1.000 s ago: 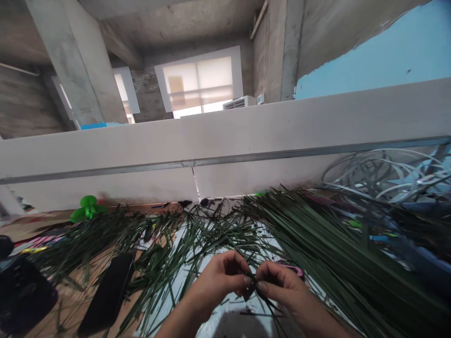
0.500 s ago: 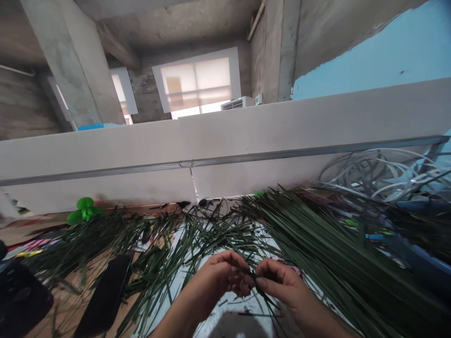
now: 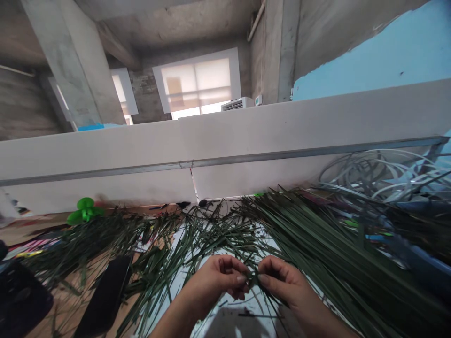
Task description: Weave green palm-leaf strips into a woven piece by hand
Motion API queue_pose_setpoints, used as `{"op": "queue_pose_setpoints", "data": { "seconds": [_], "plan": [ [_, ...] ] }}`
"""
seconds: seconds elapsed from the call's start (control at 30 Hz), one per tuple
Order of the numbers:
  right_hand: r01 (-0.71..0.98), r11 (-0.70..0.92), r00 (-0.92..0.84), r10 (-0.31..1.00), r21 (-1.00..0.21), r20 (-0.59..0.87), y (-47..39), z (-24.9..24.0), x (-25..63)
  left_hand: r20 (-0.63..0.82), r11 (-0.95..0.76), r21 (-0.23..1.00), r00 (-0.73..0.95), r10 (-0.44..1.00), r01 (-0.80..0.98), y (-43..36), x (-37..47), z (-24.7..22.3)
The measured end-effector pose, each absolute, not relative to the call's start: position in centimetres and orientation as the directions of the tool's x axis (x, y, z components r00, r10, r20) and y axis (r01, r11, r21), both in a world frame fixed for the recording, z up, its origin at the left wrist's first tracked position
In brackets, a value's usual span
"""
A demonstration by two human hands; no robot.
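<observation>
Low in the centre of the head view, my left hand [image 3: 227, 277] and my right hand [image 3: 283, 279] are held close together over a white surface. Between their fingertips is a small bunch of dark green leaf strips [image 3: 254, 280], whose loose ends trail down to the right. My right thumb and forefinger pinch the strips. The thumb and fingers of my left hand are closed at the other side of the same strips. How the strips cross or join is too small to make out.
Long green leaves [image 3: 327, 244] lie in a thick pile at right. Loose strips [image 3: 211, 230] are scattered ahead. At left are a black phone [image 3: 105, 295] and a green plastic object [image 3: 85, 210]. Pale coiled strapping [image 3: 380, 173] sits back right, before a white partition [image 3: 246, 136].
My left thumb has come up against the fingers, beside the strips, and the left hand has turned a little. My right hand has kept its pinch, almost in place.
</observation>
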State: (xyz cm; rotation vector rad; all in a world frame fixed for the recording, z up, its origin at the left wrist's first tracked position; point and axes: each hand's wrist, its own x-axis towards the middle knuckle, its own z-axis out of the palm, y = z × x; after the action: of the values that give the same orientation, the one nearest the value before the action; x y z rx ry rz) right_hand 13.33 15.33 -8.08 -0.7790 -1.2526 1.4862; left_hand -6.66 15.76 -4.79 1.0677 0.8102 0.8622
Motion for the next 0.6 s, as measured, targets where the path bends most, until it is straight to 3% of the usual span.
{"op": "queue_pose_setpoints", "data": {
  "seconds": [0.13, 0.27, 0.6],
  "plan": [
    [-0.254, 0.041, -0.297, 0.948, -0.966, 0.118, 15.2, -7.9, 13.3, -0.135, 0.213, 0.967, 0.437, 0.889, -0.136, 15.6, -6.7, -4.5],
    [-0.209, 0.098, -0.298, 0.941, -0.973, 0.159, 15.1, -7.6, 13.3, -0.105, 0.214, 0.952, 0.422, 0.900, -0.221, 15.4, -6.3, -4.6],
    [0.165, 0.379, -0.244, 0.910, -0.910, 0.335, 14.1, -6.6, 13.5, -0.074, 0.210, 0.901, 0.341, 0.937, -0.380, 15.1, -4.5, -6.2]
  ]
}}
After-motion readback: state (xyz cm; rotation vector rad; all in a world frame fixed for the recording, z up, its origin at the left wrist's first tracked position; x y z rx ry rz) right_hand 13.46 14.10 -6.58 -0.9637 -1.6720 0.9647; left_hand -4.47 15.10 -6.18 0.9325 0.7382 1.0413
